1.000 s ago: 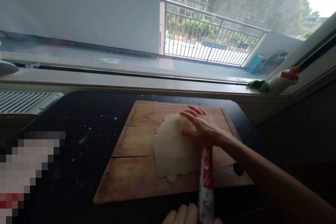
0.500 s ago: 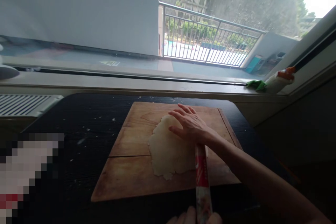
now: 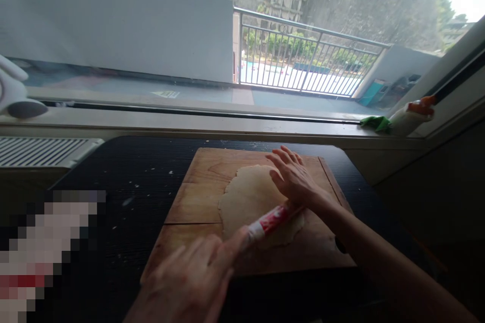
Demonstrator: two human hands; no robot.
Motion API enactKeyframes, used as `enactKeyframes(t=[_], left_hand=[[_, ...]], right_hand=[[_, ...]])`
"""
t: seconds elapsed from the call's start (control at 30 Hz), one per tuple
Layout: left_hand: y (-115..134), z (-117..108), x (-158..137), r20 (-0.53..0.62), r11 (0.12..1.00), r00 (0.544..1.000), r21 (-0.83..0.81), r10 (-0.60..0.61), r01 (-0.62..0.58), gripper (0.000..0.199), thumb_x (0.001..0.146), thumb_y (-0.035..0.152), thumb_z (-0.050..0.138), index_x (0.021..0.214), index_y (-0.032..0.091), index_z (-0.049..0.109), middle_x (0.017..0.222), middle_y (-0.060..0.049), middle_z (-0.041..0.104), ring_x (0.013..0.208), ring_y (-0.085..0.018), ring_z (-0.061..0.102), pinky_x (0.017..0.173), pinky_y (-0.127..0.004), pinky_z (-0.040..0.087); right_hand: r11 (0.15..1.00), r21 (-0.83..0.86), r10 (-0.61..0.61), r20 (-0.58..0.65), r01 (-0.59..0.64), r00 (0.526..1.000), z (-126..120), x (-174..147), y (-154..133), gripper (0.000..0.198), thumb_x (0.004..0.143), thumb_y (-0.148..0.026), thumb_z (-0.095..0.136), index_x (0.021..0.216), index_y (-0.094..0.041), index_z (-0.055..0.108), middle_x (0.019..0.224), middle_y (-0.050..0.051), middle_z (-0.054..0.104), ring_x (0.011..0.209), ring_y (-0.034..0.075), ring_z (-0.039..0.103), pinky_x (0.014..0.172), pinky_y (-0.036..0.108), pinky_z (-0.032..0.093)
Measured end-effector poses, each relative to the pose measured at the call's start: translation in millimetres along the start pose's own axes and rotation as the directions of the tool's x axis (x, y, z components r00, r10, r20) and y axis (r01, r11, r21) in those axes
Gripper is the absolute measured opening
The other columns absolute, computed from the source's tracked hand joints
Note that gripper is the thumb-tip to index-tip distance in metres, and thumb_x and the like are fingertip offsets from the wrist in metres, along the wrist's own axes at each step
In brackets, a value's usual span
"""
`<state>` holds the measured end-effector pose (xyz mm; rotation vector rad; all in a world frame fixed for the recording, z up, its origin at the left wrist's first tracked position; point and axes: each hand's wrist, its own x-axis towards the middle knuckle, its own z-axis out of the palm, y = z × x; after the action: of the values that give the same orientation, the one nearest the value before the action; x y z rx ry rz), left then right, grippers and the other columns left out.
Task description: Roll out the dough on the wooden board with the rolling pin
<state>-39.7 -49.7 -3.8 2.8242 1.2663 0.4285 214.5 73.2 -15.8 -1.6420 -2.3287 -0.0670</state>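
Note:
A thin, flattened sheet of pale dough with a ragged edge lies on the wooden cutting board. Slanting across its lower right is a slim cylinder in red and white wrapping. My right hand rests its palm over the far end of the cylinder, fingers spread and stretched above the dough. At the near end, my left hand lies over the cylinder, palm down, with its fingers stretched and somewhat blurred. The hands cover both ends of the cylinder.
The board sits on a black table dotted with pale flecks. Beyond it runs a windowsill, with a green cloth and a white bottle with an orange top at right. A white slatted rack stands at left.
The cylinder has swung from pointing straight toward me to a slant across the dough. My left hand has come up and left with its end; my right hand has shifted slightly right.

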Motion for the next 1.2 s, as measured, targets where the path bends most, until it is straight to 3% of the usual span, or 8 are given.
enactKeyframes(t=[0.13,0.27,0.4,0.7,0.77,0.93,1.0,1.2], left_hand=[[-28,-6,5,-0.042,0.985,0.994,0.138,-0.097,0.102,0.046,0.087,0.028,0.044,0.133,0.031,0.04,0.093,-0.002,0.061,0.079,-0.017,0.056,0.07,-0.031,0.044],[-27,8,-6,-0.108,0.992,0.994,0.122,0.01,0.004,0.047,0.086,0.03,0.05,0.132,0.03,0.042,0.107,-0.004,0.058,0.092,-0.019,0.054,0.079,-0.032,0.041],[-27,18,-14,-0.141,0.992,0.985,0.091,0.102,-0.09,0.046,0.084,0.031,0.054,0.129,0.031,0.047,0.108,-0.003,0.059,0.095,-0.019,0.054,0.083,-0.031,0.039],[-49,2,32,-0.052,0.988,0.992,0.1,-0.115,0.119,0.033,0.09,0.037,0.039,0.11,0.024,0.062,0.09,-0.003,0.061,0.083,-0.018,0.054,0.075,-0.033,0.039],[-45,2,27,-0.044,0.989,0.993,0.097,-0.111,0.115,0.033,0.09,0.037,0.04,0.111,0.024,0.061,0.089,-0.003,0.061,0.084,-0.019,0.053,0.077,-0.034,0.039],[-28,10,-2,-0.014,1.0,1.0,0.028,0.0,0.0,0.035,0.088,0.035,0.047,0.122,0.028,0.054,0.094,-0.001,0.062,0.087,-0.018,0.053,0.082,-0.034,0.037],[-27,12,-3,-0.02,1.0,1.0,0.019,-0.001,0.002,0.035,0.087,0.034,0.048,0.121,0.028,0.054,0.095,-0.001,0.062,0.089,-0.019,0.052,0.084,-0.035,0.036],[-60,3,41,-0.105,0.972,0.984,0.175,-0.142,0.158,0.033,0.088,0.036,0.038,0.105,0.021,0.062,0.089,-0.004,0.062,0.089,-0.022,0.054,0.081,-0.04,0.039]], right_hand=[[0.999,0.04,0.019,0.03,-0.02,0.999,8,24,-10,0.046,0.09,-0.032,0.038,0.134,-0.019,0.039,0.139,0.009,0.038,0.133,0.025,0.023,0.107,0.045,0.023],[0.996,0.072,0.048,0.088,-0.054,0.995,-7,-33,-19,0.044,0.091,-0.032,0.034,0.134,-0.024,0.039,0.139,0.005,0.039,0.133,0.023,0.025,0.106,0.044,0.027],[0.999,0.015,0.031,0.105,-0.032,0.994,-25,-83,-34,0.042,0.091,-0.029,0.034,0.132,-0.025,0.043,0.143,0.003,0.035,0.136,0.024,0.017,0.109,0.046,0.02],[0.993,0.068,0.092,0.071,-0.097,0.993,-4,4,-15,0.045,0.092,-0.036,0.032,0.133,-0.021,0.041,0.138,0.007,0.04,0.135,0.026,0.02,0.107,0.049,0.022],[0.992,0.074,0.1,0.045,-0.103,0.994,-6,-10,-18,0.044,0.093,-0.036,0.03,0.133,-0.021,0.041,0.138,0.007,0.04,0.135,0.026,0.021,0.107,0.049,0.023],[0.999,0.027,0.046,0.035,-0.047,0.998,-24,-87,-40,0.041,0.089,-0.03,0.037,0.13,-0.027,0.045,0.14,0.003,0.039,0.136,0.026,0.019,0.108,0.048,0.022],[0.999,0.013,0.039,0.039,-0.04,0.998,-27,-95,-43,0.041,0.088,-0.029,0.039,0.129,-0.027,0.046,0.14,0.003,0.039,0.136,0.027,0.018,0.109,0.049,0.02],[0.996,0.062,0.067,0.054,-0.071,0.996,-11,-16,-26,0.044,0.09,-0.035,0.035,0.132,-0.022,0.042,0.139,0.006,0.039,0.135,0.028,0.018,0.108,0.051,0.019]])
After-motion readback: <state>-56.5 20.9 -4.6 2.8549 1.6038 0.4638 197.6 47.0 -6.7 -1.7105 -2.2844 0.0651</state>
